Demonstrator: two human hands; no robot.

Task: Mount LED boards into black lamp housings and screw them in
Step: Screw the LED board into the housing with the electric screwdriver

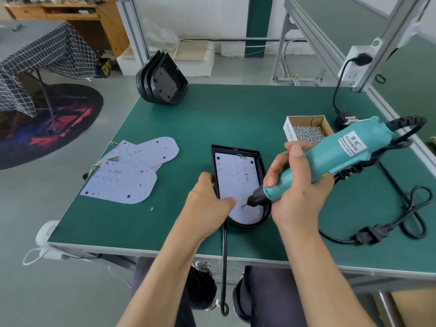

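Near the front edge of the green counter (184,119): right hand (295,185) wrapped around a teal electric screwdriver (330,159), its bit tip set on a small screw (242,207) in a white LED board (238,185). Left hand (207,206) grips the left wall of the black D-shaped lamp housing (260,161) holding that board, thumb pressing the board. Toward the left edge: two loose white LED boards (132,171), overlapping. Right side: open cardboard box of silver screws (306,132). Far left corner: stack of black housings (161,82), on edge.
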